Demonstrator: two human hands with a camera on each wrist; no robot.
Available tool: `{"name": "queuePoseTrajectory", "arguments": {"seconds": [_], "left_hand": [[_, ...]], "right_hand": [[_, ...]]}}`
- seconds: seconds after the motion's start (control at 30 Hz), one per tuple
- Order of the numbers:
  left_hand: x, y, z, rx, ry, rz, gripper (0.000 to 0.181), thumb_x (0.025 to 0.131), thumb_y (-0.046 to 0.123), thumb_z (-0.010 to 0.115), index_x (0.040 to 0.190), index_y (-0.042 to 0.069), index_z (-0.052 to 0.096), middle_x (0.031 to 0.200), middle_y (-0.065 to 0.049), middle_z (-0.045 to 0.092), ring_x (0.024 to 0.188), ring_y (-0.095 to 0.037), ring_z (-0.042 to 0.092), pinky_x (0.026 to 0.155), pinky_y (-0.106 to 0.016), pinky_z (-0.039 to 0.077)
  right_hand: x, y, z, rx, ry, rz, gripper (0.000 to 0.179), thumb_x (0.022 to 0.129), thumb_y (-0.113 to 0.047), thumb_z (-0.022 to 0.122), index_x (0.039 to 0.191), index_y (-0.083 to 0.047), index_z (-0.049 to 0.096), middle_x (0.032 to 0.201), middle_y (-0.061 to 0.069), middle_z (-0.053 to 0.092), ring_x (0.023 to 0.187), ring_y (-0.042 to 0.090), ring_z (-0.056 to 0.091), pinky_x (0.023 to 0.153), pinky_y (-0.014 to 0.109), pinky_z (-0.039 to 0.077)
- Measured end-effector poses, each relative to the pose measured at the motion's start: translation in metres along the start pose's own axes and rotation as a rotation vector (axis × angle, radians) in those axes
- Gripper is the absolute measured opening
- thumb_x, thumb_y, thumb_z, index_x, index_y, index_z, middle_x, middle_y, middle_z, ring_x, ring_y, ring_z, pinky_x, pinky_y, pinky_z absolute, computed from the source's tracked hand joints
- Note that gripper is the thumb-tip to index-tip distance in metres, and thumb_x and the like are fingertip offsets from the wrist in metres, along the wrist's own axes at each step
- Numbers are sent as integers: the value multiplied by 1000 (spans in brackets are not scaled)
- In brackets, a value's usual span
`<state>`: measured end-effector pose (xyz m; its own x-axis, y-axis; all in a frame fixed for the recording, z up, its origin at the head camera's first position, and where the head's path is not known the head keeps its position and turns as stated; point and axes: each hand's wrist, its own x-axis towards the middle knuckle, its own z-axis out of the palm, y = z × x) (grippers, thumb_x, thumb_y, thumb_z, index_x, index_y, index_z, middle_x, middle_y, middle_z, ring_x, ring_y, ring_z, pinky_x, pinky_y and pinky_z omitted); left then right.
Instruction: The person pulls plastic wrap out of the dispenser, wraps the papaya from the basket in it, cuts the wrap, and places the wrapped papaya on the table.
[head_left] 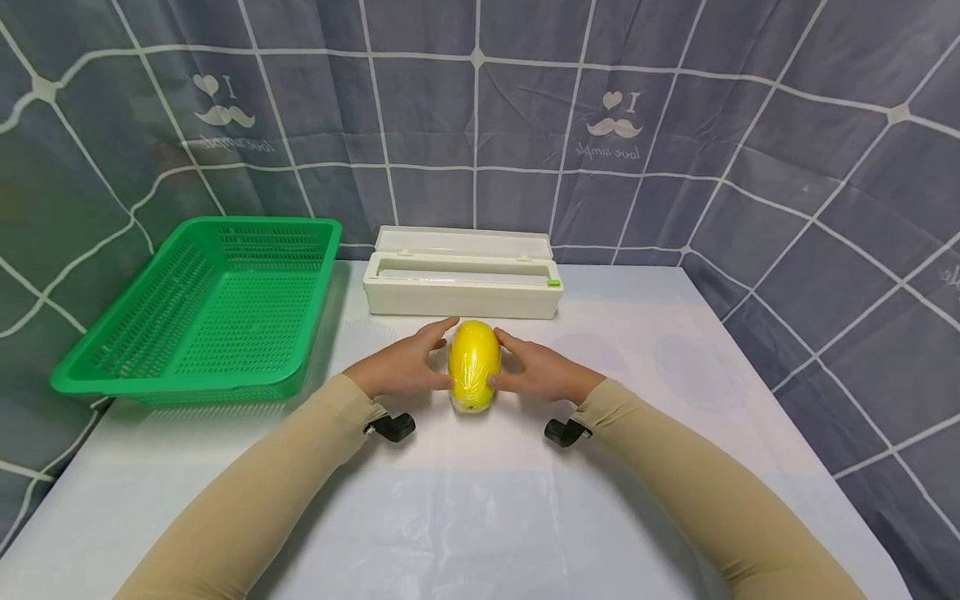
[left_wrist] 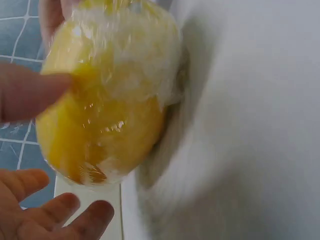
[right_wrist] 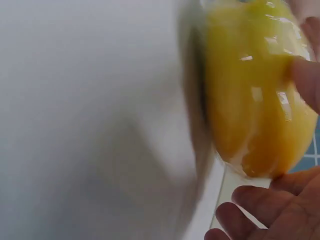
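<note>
An oblong yellow melon, wrapped in glossy clear film, sits between both hands at the middle of the white table. My left hand is at its left side. In the left wrist view that hand's thumb touches the film-wrapped melon, while its other fingers spread apart just beyond the melon's end. From the right comes my right hand, its thumb against the melon in the right wrist view. The other right fingers lie loosely bent at the far end. The melon's underside is hidden.
A long white cling film box with its lid raised stands just behind the melon. To the left is a green plastic basket. A grey checked curtain closes off the back and sides of the white table.
</note>
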<state>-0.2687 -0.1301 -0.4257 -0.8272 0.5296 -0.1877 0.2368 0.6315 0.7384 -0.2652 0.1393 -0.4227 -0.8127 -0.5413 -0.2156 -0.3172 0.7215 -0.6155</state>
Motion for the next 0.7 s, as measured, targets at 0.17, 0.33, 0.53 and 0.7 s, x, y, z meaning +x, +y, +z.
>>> {"name": "queuePoseTrajectory", "arguments": {"seconds": [0.17, 0.33, 0.53, 0.7], "left_hand": [[-1, 2, 3, -43, -26, 26, 114, 85, 38, 88, 170, 20, 14, 176, -7, 22, 154, -37, 41, 124, -59, 37], [1, 5, 9, -62, -1, 33, 131, 78, 37, 95, 170, 20, 3, 175, -11, 17, 150, -40, 46, 122, -56, 40], [3, 0, 14, 10, -7, 18, 135, 77, 46, 94, 170, 23, 0, 171, -15, 25, 148, -37, 48, 123, -56, 39], [4, -5, 13, 15, -1, 44, 131, 78, 40, 95, 171, 20, 5, 173, -10, 27, 152, -34, 45, 127, -55, 33]], "right_hand": [[2, -1, 5, -3, 27, -29, 97, 100, -48, 70, 170, -9, 14, 172, 16, 30, 159, 36, 31, 129, 57, 26], [1, -8, 2, 4, 107, -42, 94, 96, -38, 77, 168, -9, 23, 170, 14, 35, 156, 36, 38, 127, 56, 31], [0, -9, 0, 8, 122, -59, 95, 94, -36, 80, 167, -6, 26, 171, 15, 33, 157, 37, 34, 128, 57, 29], [1, 1, 2, -6, 54, -16, 107, 93, -46, 79, 169, -9, 15, 175, 15, 23, 161, 36, 26, 130, 57, 25]]}}
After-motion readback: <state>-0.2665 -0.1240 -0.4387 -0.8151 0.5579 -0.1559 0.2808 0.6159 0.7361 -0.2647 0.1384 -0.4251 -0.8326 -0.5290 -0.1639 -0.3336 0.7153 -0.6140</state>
